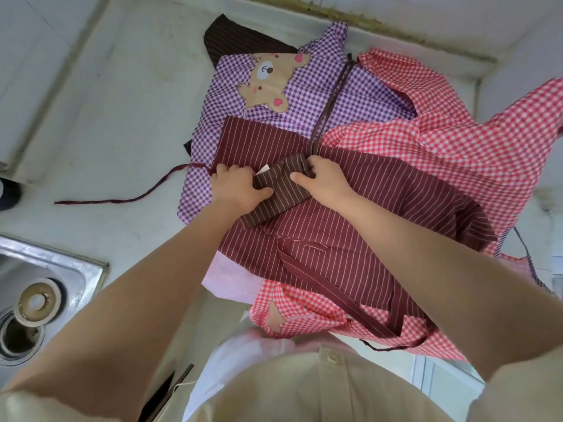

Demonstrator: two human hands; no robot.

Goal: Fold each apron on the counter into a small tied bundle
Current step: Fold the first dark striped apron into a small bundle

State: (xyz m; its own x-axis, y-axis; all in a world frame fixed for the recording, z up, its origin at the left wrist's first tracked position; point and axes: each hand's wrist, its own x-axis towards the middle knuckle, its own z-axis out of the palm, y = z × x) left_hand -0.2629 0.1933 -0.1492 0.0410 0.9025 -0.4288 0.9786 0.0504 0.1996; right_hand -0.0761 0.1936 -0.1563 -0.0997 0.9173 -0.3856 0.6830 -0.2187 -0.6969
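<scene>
Forearms (pixel 170 269): both reach fwd over counter (pixel 122 132).
L hand (pixel 240 190): fingers curled, gripping Brown bundle (pixel 281 197) at its left end.
R hand (pixel 324 181): thumb + curled fingers pinch far-right corner.
Bundle spot: btwn hands, atop maroon apron (pixel 335 239).
Tie (pixel 330 99): runs from R fingers twd wall; R nearer.

Bright, even light, soft shadows — edges bowed, perhaps slightly blurred.

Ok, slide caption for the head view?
Left hand and right hand grip a brown striped apron atop other aprons.
</scene>
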